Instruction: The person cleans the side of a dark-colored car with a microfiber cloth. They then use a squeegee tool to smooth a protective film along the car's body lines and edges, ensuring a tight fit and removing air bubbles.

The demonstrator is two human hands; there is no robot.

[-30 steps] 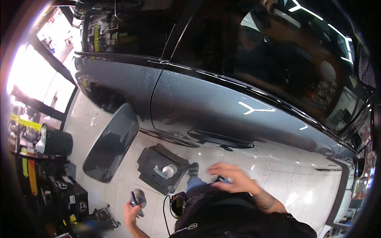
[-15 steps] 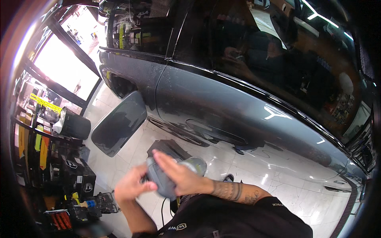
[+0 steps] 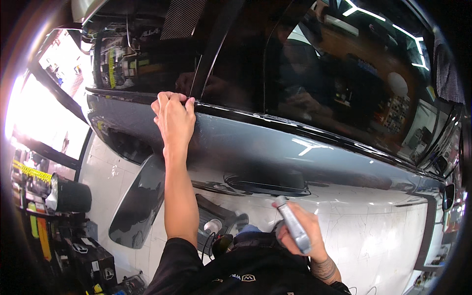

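My left hand [image 3: 174, 120] reaches up to the dark window trim [image 3: 228, 111] of a grey car, near the seam between two body panels. Its fingers are curled and closed against the trim, with anything pinched in them hidden. My right hand [image 3: 309, 228] is lower, in front of the glossy grey car side [image 3: 275, 140], with its fingers wrapped round a grey, elongated object [image 3: 294, 228]. That object tilts upward to the left, and I cannot make out its kind. The recessed door handle [image 3: 268, 184] lies just above it.
A rounded grey panel [image 3: 135, 209] stands out from the car's side, left of my left arm. Below it is a dark stand [image 3: 214, 211] with a white cylindrical thing [image 3: 213, 226] and a black cord. A black bucket [image 3: 73, 192] and boxes [image 3: 91, 260] are at the left.
My hands have parted. The left has moved up to the window trim, while the right has moved right with the grey object that both hands were on. The view has shifted.
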